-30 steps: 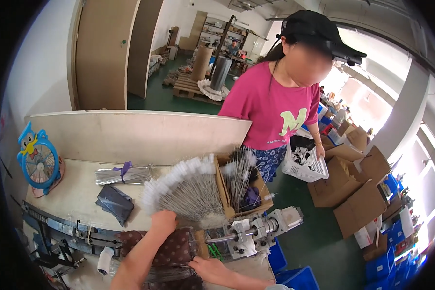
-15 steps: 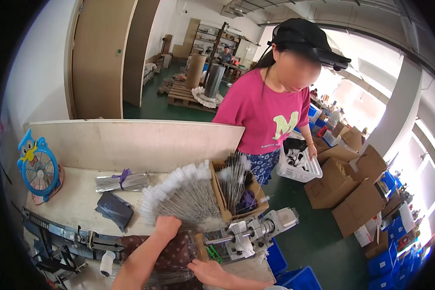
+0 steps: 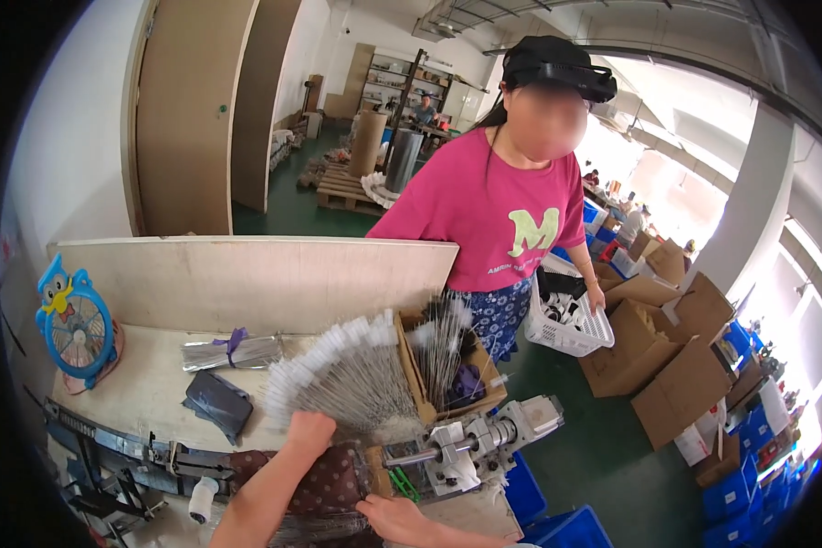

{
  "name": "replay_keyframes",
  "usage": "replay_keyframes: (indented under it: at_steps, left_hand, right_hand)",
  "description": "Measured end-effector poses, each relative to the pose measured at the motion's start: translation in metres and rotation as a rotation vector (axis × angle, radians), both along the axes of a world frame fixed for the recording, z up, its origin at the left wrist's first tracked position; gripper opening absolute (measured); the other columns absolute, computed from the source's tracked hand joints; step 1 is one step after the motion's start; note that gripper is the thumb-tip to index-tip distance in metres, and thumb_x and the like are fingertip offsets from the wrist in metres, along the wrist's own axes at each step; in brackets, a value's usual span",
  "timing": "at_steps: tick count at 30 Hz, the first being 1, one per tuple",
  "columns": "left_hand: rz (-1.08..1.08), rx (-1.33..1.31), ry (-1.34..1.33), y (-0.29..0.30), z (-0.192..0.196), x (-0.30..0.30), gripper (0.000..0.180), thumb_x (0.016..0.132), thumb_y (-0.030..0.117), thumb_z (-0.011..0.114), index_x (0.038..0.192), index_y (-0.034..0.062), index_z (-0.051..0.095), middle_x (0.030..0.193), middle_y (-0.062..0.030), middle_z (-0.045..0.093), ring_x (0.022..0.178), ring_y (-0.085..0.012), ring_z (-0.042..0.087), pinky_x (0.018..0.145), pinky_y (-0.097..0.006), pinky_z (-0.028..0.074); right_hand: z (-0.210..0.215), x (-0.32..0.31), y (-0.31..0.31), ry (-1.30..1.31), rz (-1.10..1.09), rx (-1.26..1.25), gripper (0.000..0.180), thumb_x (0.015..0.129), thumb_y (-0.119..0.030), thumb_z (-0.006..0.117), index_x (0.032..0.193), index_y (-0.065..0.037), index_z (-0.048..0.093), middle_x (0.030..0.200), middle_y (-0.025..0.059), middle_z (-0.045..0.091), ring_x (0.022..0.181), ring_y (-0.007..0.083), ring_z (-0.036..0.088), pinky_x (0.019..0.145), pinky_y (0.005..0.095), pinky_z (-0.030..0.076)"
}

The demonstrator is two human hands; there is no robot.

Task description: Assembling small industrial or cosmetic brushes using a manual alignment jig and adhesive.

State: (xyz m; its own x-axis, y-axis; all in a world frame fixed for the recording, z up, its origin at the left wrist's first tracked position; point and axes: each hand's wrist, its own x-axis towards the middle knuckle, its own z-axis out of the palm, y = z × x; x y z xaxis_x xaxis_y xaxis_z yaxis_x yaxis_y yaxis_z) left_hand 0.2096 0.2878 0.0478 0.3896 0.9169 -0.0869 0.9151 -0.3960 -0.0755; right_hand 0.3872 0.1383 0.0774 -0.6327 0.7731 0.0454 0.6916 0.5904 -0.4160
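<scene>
**Two hands at a fan of white-tipped wires**

The left hand [image 3: 309, 431] reaches forward from the lower edge, forearm angled up and to the right, its knuckles pressed into the base of the fan of thin wires [image 3: 347, 379]; the fingers curl under the bundle, though how tightly they close on it cannot be told. The fan spreads flat on the worktop [image 3: 151, 397], white tips outward, just left of the cardboard box [image 3: 484, 365]. The right hand [image 3: 395, 519] lies low and near the body, palm down, fingers loosely bent on the dotted brown cloth [image 3: 324, 484]; whether it grips the cloth cannot be told.

One box stands on the worktop, with a second bunch of wires upright inside it. One metal machine [image 3: 484, 443] sits beside the right hand. One tied silver bundle [image 3: 233, 352], one dark pouch [image 3: 215, 402] and one blue toy fan [image 3: 75, 324] lie farther left. One person in a pink shirt [image 3: 498, 215] stands beyond, holding one white basket [image 3: 566, 320].
</scene>
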Motion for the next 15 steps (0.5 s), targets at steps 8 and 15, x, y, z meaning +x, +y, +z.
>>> replay_keyframes:
  at_steps: [8, 15]
  left_hand:
    - [0.004, 0.06, -0.011, -0.008, 0.004, -0.003, 0.009, 0.073, 0.013, 0.061, 0.077, 0.0142, 0.069, 0.082, -0.0047, 0.066, 0.082, -0.022, 0.065, 0.067, -0.035, 0.049]
    - [0.062, 0.028, -0.02, -0.006, 0.002, -0.006, 0.009, 0.072, 0.013, 0.062, 0.078, 0.0144, 0.069, 0.083, -0.0049, 0.066, 0.084, -0.0223, 0.065, 0.067, -0.035, 0.049]
  right_hand:
    - [0.012, -0.006, 0.0, -0.106, -0.113, -0.034, 0.014, 0.073, -0.008, 0.052, 0.084, -0.001, 0.055, 0.081, 0.018, 0.057, 0.074, 0.0354, 0.059, 0.061, 0.0435, 0.048]
    - [0.017, -0.009, -0.001, -0.098, -0.153, -0.049, 0.014, 0.074, -0.009, 0.052, 0.085, 0.0, 0.055, 0.082, 0.0184, 0.057, 0.077, 0.0365, 0.058, 0.063, 0.0441, 0.049]
